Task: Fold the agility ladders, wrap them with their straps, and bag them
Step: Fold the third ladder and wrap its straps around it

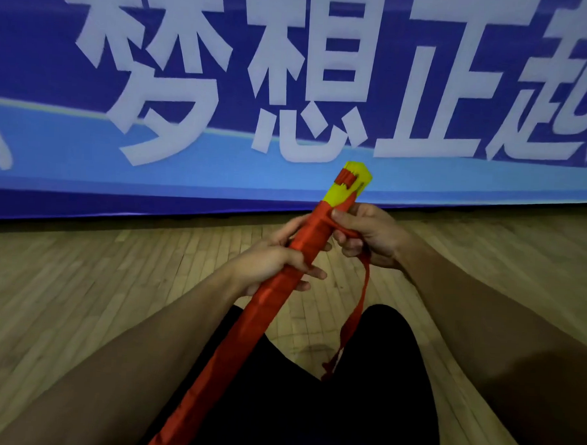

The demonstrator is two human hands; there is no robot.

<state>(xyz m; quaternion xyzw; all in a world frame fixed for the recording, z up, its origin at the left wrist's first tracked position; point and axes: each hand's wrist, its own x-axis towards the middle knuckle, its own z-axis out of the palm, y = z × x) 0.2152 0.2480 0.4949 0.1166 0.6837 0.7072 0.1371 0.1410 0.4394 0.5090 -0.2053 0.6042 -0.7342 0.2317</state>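
A long red bag (247,334) runs diagonally from the bottom centre up to the middle of the view, lying over my lap. The folded yellow ladder (349,184), bound by a red strap, sticks out of the bag's open top end. My left hand (273,265) grips the bag's upper part around its middle. My right hand (369,235) pinches the bag's mouth and its red carry strap (355,312), which hangs down in a loop toward my right leg.
I sit on a wooden plank floor (80,297) with my black-clad legs (344,409) spread in front. A large blue banner (220,168) with big white characters stands close ahead along the floor.
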